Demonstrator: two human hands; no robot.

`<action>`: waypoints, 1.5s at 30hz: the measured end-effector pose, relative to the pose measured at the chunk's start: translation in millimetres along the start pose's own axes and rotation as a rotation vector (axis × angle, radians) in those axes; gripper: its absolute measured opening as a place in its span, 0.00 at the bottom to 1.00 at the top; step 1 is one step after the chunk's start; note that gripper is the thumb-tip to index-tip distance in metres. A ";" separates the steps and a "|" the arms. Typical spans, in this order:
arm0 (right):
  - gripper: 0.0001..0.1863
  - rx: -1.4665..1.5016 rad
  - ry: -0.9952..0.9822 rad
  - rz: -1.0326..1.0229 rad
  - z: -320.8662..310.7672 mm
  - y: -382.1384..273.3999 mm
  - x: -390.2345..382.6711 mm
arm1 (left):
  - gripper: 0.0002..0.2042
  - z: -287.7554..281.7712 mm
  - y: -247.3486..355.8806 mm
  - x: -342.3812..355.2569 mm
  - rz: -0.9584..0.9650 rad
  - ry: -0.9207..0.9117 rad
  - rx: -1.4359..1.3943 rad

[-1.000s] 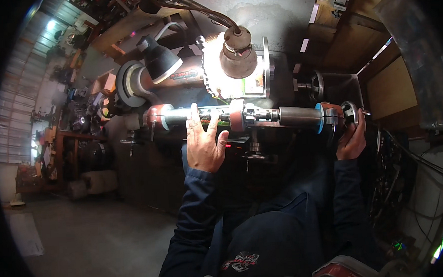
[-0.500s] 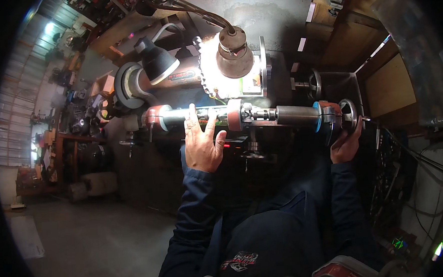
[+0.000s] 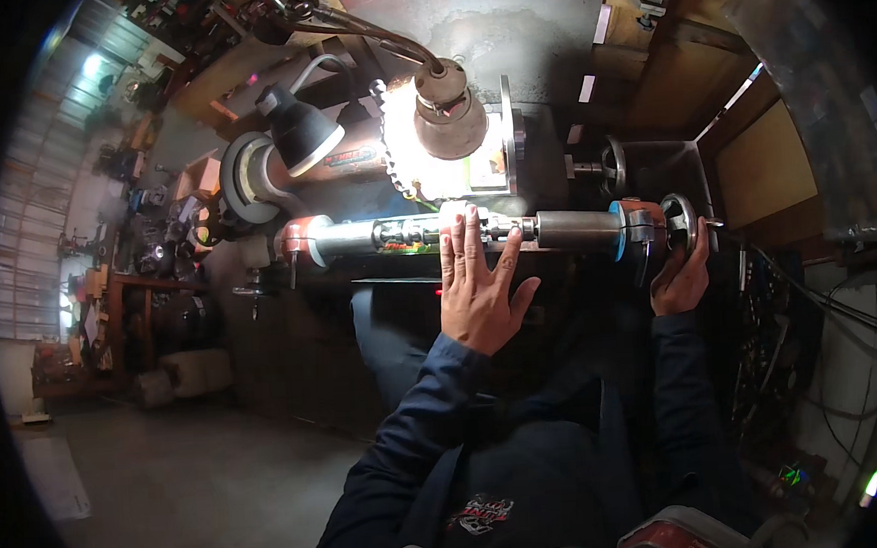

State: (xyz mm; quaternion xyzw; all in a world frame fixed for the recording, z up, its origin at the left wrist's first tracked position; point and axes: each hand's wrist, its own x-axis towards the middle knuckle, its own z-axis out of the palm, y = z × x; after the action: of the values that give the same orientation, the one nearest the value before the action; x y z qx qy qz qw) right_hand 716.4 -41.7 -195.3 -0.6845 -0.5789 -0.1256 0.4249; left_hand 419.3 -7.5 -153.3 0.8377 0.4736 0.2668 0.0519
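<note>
A long steel bar assembly point(image 3: 580, 228) lies across the machine in front of me, with slimmer stepped metal parts near its middle. My left hand point(image 3: 481, 297) rests on the red middle collar point(image 3: 449, 210), fingers stretched out and thumb spread. The fingers hide most of that collar. At the right end, my right hand point(image 3: 683, 283) has its fingers curled round the rim of a metal handwheel point(image 3: 691, 211); its grip is partly shadowed. Red clamps hold the bar at both ends, the left clamp point(image 3: 300, 241) and the right clamp point(image 3: 644, 225).
A lit lamp point(image 3: 451, 124) hangs close behind the bar, and a black lamp point(image 3: 297, 131) stands to its left. Behind them is a round grey wheel point(image 3: 246, 180). A second handwheel point(image 3: 613, 166) sits back right. Cluttered shelving point(image 3: 124, 320) lines the left.
My left hand has slid right along the bar, from the left section onto the middle collar. My right hand stays at the handwheel. The view has shifted slightly.
</note>
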 end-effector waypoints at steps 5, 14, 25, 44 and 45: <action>0.27 -0.035 0.083 -0.041 12.1 9.7 -12.9 | 0.28 -0.1 -1.1 0.5 -0.001 -0.021 0.077; 0.35 0.139 0.106 0.102 37.3 47.2 -55.1 | 0.26 -2.0 3.8 2.5 -0.024 -0.042 0.115; 0.34 0.203 0.034 0.082 27.7 42.6 -54.0 | 0.25 2.4 12.2 6.4 -0.077 -0.022 0.179; 0.19 0.013 -0.138 0.005 -11.9 -11.0 46.0 | 0.10 -44.8 -73.8 -21.1 -0.030 0.558 -0.026; 0.19 0.027 -0.120 0.003 -10.6 -13.2 45.3 | 0.18 -49.9 -76.7 -22.9 -0.107 0.471 0.030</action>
State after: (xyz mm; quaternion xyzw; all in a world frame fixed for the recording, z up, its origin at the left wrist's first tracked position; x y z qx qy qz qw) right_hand 721.4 -18.7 -153.1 -0.6859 -0.6037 -0.0758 0.3991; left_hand 326.5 7.3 -145.9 0.7269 0.5203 0.4445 -0.0582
